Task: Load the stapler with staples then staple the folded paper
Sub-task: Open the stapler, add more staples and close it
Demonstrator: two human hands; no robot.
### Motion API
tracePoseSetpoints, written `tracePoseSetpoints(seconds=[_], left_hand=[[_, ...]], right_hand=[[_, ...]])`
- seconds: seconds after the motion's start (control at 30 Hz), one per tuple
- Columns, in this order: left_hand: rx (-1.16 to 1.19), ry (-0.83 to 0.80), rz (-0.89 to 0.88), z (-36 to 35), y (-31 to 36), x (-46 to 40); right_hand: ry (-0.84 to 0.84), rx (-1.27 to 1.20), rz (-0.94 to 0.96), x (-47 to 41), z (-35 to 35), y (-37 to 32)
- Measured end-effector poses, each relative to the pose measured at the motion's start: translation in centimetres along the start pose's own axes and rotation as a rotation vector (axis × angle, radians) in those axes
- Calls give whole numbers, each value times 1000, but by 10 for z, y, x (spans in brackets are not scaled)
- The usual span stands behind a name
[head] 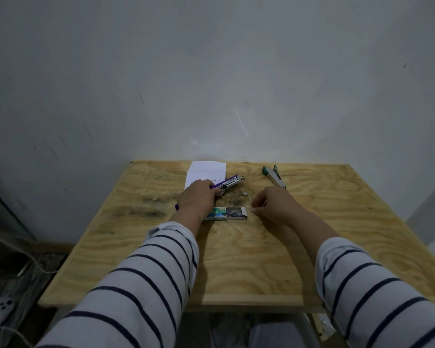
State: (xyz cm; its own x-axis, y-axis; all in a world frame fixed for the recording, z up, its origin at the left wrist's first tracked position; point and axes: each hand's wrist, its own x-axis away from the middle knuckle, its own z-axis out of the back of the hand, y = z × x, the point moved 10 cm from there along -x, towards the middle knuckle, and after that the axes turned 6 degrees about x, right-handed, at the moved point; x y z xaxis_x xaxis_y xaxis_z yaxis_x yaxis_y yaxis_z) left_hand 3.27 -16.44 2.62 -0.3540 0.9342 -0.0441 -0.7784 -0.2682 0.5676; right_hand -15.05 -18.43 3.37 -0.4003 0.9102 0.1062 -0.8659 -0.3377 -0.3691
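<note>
My left hand (197, 195) grips a purple stapler (227, 183) whose metal front end points right and away, lifted slightly over the table. Behind it lies the folded white paper (206, 170) near the table's far edge. An open staple box (227, 213) sits between my hands, its tray slid out to the right. My right hand (274, 203) hovers just right of the box, with thumb and forefinger pinched on a small strip of staples (253, 210).
A second stapler with a green end (274, 175) lies at the back right of the plywood table (236, 259). A tiny white scrap (244, 193) lies between the hands. A wall stands right behind the table; cables and clutter lie on the floor at left.
</note>
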Motion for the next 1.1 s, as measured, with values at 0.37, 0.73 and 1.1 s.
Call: tracePoseSetpoints(seconds=[0.37, 0.73, 1.1], left_hand=[[153, 32, -112, 19, 17, -1], [114, -58, -203, 13, 34, 11], [101, -64, -214, 16, 40, 14]], right_hand=[[430, -54, 199, -3, 51, -33], [511, 155, 266, 4, 59, -50], [451, 203, 253, 2, 60, -48]])
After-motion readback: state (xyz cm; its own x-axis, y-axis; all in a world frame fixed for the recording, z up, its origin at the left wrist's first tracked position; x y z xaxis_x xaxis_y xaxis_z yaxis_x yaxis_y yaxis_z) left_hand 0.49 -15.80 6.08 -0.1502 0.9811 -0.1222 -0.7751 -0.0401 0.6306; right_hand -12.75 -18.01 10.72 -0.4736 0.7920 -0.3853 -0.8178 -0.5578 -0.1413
